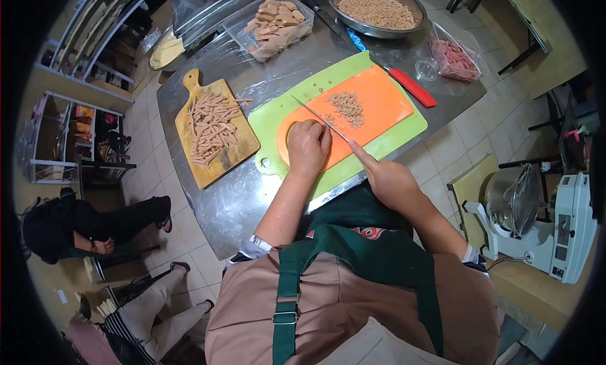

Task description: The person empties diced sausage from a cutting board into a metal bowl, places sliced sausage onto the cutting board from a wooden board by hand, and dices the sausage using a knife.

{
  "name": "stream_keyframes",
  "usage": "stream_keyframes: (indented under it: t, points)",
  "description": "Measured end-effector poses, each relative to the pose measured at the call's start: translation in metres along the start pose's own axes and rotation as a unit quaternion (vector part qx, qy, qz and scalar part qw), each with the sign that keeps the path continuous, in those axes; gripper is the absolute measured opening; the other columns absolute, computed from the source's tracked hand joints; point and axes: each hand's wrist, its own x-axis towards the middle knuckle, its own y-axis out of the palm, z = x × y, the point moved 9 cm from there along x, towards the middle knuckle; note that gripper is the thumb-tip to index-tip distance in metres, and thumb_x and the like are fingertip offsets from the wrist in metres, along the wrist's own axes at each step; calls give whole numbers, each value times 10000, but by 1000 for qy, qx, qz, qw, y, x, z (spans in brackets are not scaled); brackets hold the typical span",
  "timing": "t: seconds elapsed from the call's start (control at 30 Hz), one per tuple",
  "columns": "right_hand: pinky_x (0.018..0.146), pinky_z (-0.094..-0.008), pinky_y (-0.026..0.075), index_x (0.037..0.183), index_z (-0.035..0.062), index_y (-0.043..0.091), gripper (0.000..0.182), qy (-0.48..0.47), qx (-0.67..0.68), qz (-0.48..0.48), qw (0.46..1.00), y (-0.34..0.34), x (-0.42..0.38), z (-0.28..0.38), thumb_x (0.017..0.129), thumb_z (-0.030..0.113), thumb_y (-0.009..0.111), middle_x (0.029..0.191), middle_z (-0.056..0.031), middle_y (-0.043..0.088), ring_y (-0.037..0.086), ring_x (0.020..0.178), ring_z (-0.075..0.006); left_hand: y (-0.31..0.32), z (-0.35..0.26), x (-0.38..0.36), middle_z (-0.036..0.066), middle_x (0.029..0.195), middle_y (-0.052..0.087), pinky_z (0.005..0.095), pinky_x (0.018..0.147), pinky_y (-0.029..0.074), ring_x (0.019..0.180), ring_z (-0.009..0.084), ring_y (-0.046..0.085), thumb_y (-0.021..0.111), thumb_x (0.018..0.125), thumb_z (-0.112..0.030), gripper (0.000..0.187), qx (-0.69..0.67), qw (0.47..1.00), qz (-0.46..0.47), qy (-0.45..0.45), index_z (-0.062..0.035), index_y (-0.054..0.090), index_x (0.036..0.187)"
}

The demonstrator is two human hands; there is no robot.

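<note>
My right hand (390, 179) grips a knife (325, 120), its thin blade slanting up and left over an orange cutting board (385, 116). Close beside the blade, my left hand (309, 144) rests on the board with its fingers curled under; whatever they hold is hidden. Small chopped brownish bits (347, 108) lie in a loose pile beyond the blade. Under the orange board is a larger green cutting board (270, 122). To the left, a wooden paddle board (243, 138) carries a heap of sausage-like strips (213, 125).
Behind the boards stand a clear plastic tub (278, 48) of pale brown pieces and a steel bowl (372, 29) of diced bits. A red-handled tool (411, 87) lies at the right, near a clear container of pink meat (454, 57). Other people sit at the left.
</note>
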Motion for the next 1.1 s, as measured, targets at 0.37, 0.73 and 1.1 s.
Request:
stream_keyframes:
  t: [0.37,0.73,1.1]
  points:
    - [516,-422,476,1431,254,244,659,-4,30,5,1000,17,11,-2,836,101,483,600,-150,571,584,532,-310,-1,1,-4,124,710,570,396,634,436,692,304,529,654,680,-50,70,-22,1000,3,-6,-17,620,732]
    - [487,-435,457,1425,231,260,610,-10,7,-2,1000,16,1,3,863,103,460,567,-165,548,559,499,-318,-4,2,-3,119,699,574,394,650,438,701,301,531,652,671,-43,59,-45,999,0,-22,-9,631,714]
    - [490,-434,451,1423,223,265,587,-38,-34,-13,999,-7,-22,14,875,108,442,565,-168,546,555,501,-325,-8,3,-6,125,679,571,395,659,438,698,300,533,650,675,-40,55,-22,999,-7,-36,-8,605,671]
